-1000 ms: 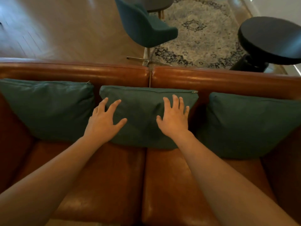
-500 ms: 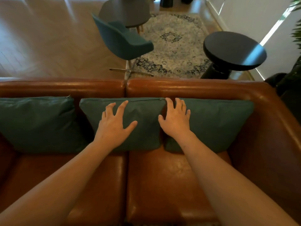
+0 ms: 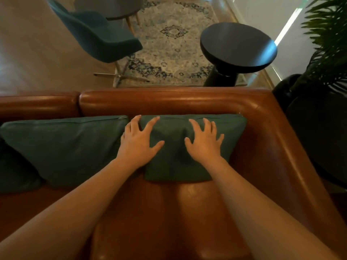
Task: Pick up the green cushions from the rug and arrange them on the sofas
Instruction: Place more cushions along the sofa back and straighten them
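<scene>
A brown leather sofa [image 3: 169, 99] fills the lower view. Dark green cushions lean against its backrest. The rightmost cushion [image 3: 174, 156] sits by the sofa's right arm. My left hand [image 3: 139, 143] lies flat on that cushion's left edge, fingers spread, where it meets the middle cushion [image 3: 67, 145]. My right hand [image 3: 205, 142] presses flat on the same cushion's right half, fingers apart. Only a corner of a third cushion [image 3: 13, 173] shows at the far left edge. Neither hand grips anything.
Behind the sofa lie a patterned rug [image 3: 174, 44], a teal chair [image 3: 97, 34] on metal legs and a round black side table [image 3: 238, 44]. A potted plant [image 3: 326, 44] stands past the sofa's right arm. Wooden floor at the left.
Both hands and my view have shifted right, from the middle cushion to the rightmost one. The left cushion has slid almost out of view.
</scene>
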`<state>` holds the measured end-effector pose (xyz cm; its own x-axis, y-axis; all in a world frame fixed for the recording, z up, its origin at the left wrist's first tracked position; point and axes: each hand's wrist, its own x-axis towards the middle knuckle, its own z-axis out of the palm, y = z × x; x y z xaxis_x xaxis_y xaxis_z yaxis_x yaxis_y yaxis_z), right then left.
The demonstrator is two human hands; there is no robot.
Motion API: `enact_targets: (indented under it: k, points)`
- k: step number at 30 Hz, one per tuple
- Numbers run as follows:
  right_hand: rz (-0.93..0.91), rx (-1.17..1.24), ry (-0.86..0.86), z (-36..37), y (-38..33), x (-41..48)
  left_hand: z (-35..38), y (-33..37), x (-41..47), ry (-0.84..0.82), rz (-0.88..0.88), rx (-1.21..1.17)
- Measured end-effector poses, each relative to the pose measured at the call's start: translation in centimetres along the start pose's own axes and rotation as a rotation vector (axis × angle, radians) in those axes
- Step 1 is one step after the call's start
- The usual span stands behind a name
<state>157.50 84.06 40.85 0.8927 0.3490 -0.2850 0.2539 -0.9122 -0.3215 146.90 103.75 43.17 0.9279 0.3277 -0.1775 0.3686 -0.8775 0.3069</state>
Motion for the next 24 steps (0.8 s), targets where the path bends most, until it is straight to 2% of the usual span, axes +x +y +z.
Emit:
enact_targets:
  k: [5, 10, 13, 15, 19, 21, 23, 24]
  points:
    - [-0.112, -0.106, -0.076, -0.6, 5.6, 3.7, 3.5, 3.2, 4.6, -0.092, 0.063, 0.234]
    - [-0.133, -0.175, -0.239, 1.2, 7.3, 7.2, 6.5, 3.1, 6.9, -0.242, -0.039, 0.319]
    - [-0.166, -0.173, -0.277, 1.8, 7.4, 8.9, 6.9, 3.1, 8.1, -0.148, -0.060, 0.386]
    - [-0.180, -0.140, -0.230, 2.0, 7.4, 9.2, 7.0, 2.9, 8.2, -0.109, -0.058, 0.378]
    - [-0.197, -0.191, -0.223, 3.0, 7.8, 8.8, 8.0, 1.5, 7.6, -0.201, -0.048, 0.276]
    - [-0.178, -0.147, -0.162, 2.4, 8.1, 8.9, 7.9, 1.1, 7.1, -0.061, -0.034, 0.163]
    - [-0.099, -0.096, 0.013, 1.3, 9.3, 9.1, 7.7, 0.4, 6.6, 0.161, -0.086, 0.006]
    - [-0.038, -0.077, 0.085, 1.0, 10.3, 9.3, 7.8, 0.1, 6.3, 0.206, -0.143, -0.071]
